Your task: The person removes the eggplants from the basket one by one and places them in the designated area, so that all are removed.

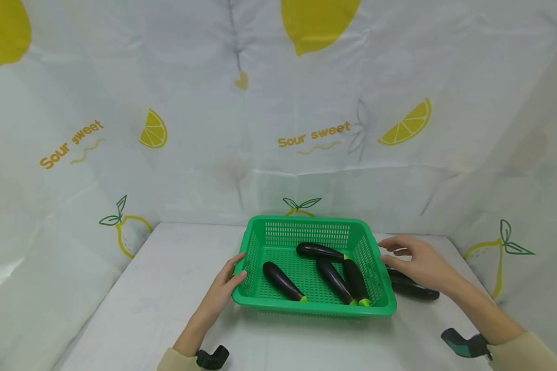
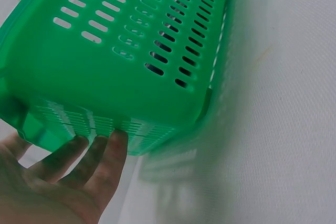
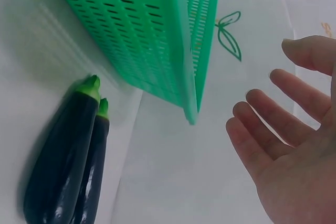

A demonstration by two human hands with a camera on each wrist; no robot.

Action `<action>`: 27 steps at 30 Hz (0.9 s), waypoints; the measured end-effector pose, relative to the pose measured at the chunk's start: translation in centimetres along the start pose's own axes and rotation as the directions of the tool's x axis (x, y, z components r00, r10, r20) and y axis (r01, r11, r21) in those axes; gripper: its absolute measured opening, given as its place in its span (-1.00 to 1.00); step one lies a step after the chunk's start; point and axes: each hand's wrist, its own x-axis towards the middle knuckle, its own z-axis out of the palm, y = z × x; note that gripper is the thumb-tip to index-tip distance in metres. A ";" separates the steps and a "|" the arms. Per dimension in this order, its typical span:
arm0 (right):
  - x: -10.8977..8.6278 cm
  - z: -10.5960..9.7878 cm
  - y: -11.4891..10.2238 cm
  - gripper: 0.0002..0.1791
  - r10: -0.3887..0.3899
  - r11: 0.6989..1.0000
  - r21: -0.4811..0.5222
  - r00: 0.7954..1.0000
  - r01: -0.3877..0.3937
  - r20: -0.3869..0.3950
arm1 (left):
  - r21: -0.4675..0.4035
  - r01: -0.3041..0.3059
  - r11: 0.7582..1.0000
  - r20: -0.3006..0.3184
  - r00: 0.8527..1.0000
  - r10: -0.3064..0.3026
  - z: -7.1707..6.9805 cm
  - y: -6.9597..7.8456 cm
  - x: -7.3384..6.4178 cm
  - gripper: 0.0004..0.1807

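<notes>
A green plastic basket (image 1: 315, 308) stands on the table with several dark purple eggplants in it; one eggplant (image 1: 282, 281) lies apart at the left. At the basket's left side is my left hand (image 1: 220, 288), its fairly straight fingers touching the outer wall under the rim in the left wrist view. My right hand (image 1: 419, 263) hovers beside the right rim, fingers loosely spread and holding nothing. Beneath it, two eggplants lie side by side on the table; the right wrist view shows the nearer eggplant (image 3: 60, 161) and the partly covered eggplant (image 3: 94, 171).
The white-covered table (image 1: 167, 268) extends around the basket. Behind it and at both sides hangs a white sheet (image 1: 204, 129) printed with lemons and lettering. Dark devices are strapped at both wrists.
</notes>
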 end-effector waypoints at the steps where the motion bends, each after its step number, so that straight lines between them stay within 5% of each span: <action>1: 0.2 0.1 -0.1 -0.59 -0.005 1.000 0.005 1.000 0.005 0.005 | 0.001 0.001 1.000 -0.001 1.000 -0.001 0.0 0.0 0.0 -0.39; 12: 1.8 1.1 -1.2 -0.67 -0.109 0.993 0.045 0.993 0.107 0.046 | 0.001 0.002 1.000 -0.008 1.000 -0.002 0.1 -0.2 0.0 -0.40; 27: 3.1 2.8 -2.9 -0.63 -0.154 0.985 0.092 0.986 0.147 0.065 | 0.000 -0.008 1.000 -0.004 1.000 0.008 0.1 -0.1 0.0 -0.40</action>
